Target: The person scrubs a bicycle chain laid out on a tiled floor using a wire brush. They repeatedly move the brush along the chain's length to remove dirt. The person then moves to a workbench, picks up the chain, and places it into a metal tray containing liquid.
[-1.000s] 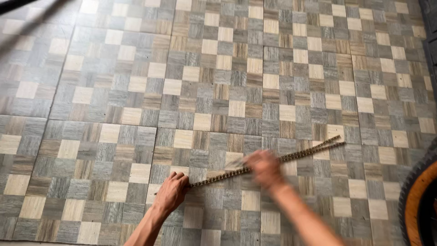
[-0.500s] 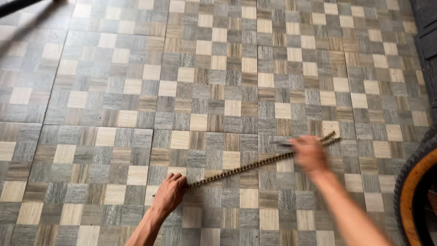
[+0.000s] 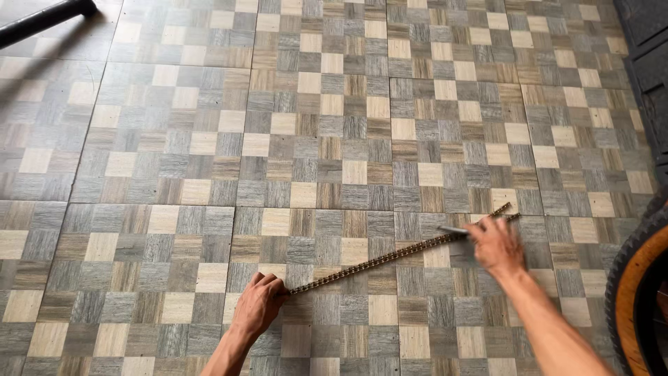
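Chain [image 3: 390,259] — long, dull metal, laid out straight on the floor [image 3: 209,139], running from lower left up to the right. Left hand [image 3: 259,305] closed over its near end, pinning it to the tiles. Right hand [image 3: 495,245] at the far end, blurred; fingers curled about a thin grey tool [image 3: 454,230] lying across the chain. Floor — checkered wood-look tiles in grey, tan, cream. Tyre [image 3: 637,278] with orange rim at right edge. Dark bar [image 3: 42,19] at top left.
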